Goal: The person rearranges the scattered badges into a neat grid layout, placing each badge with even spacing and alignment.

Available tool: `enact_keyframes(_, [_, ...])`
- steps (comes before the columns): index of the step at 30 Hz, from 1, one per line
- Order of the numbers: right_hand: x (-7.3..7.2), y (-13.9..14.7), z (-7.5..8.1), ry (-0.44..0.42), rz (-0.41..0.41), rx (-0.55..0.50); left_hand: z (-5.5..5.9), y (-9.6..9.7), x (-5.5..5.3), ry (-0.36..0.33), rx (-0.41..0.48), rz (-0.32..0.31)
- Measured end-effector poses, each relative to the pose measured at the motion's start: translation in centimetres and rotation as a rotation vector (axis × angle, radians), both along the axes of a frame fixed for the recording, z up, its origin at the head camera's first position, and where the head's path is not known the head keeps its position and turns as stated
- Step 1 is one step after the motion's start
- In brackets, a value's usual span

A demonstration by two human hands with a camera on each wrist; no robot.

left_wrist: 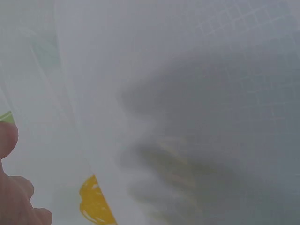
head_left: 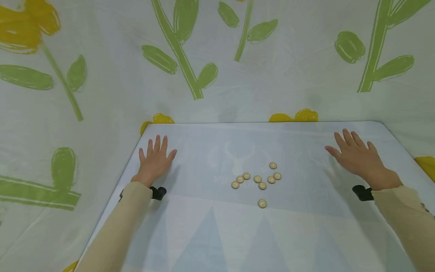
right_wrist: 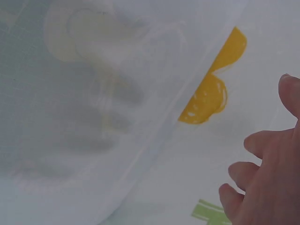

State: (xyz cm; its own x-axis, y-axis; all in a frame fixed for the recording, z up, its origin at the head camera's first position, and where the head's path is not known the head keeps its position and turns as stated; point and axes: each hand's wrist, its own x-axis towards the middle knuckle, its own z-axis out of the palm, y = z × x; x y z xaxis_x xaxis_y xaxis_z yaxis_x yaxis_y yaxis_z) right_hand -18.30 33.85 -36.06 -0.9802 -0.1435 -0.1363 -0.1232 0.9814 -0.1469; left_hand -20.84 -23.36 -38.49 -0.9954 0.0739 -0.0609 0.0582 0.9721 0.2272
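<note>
Several round, light wooden buttons point(head_left: 257, 179) lie loosely grouped on the pale table point(head_left: 204, 151). One button point(head_left: 262, 203) sits apart at the near side, another point(head_left: 273, 165) at the far side. My left hand point(head_left: 154, 163) is over the table's left part, fingers spread and holding nothing. Over on the right, my right hand point(head_left: 363, 162) also has its fingers spread, with nothing in it. Both hands are well away from the buttons and cast shadows on the tabletop. Fingers of the left hand point(left_wrist: 16, 199) and right hand point(right_wrist: 272, 173) show at the wrist views' edges.
A white cloth point(head_left: 112, 75) printed with green stems and yellow flowers hangs behind the table and to its sides. Pale blue triangles point(head_left: 204, 241) pattern the near part of the tabletop. A dark wrist device point(head_left: 158, 193) pokes out at the left cuff.
</note>
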Motion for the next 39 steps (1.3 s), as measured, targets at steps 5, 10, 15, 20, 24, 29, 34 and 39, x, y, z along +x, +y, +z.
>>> enact_keyframes(5, [-0.2, 0.8, 0.4, -0.003, -0.010, 0.018, 0.3, 1.2, -0.3, -0.006, -0.015, -0.006])
enact_keyframes(10, [-0.2, 1.3, 0.9, -0.023, -0.021, -0.001, 0.6, 2.5, -0.4, -0.002, -0.048, -0.030])
enact_keyframes(15, [-0.1, 1.0, 0.9, 0.018, -0.021, -0.004, 0.6, 3.3, -0.6, 0.016, -0.009, -0.086])
enact_keyframes(20, [0.2, 0.0, 0.6, 0.126, -0.093, -0.013, 0.0, 5.3, 0.1, 0.029, 0.169, -0.178])
enact_keyframes(24, [0.9, -0.8, 0.2, 0.204, -0.173, -0.087, -0.7, 7.9, 1.4, 0.056, 0.301, -0.217])
enact_keyframes(29, [1.8, -2.0, -1.1, 0.321, -0.140, -0.185, -1.9, 11.0, 2.9, 0.006, 0.406, -0.226])
enact_keyframes(34, [2.0, -4.3, -2.8, 0.334, -0.032, -0.273, -3.2, 12.9, 3.8, -0.090, 0.396, -0.282])
enact_keyframes(39, [2.1, -7.7, -3.9, 0.251, 0.052, -0.365, -4.6, 14.4, 3.9, -0.069, 0.317, -0.370])
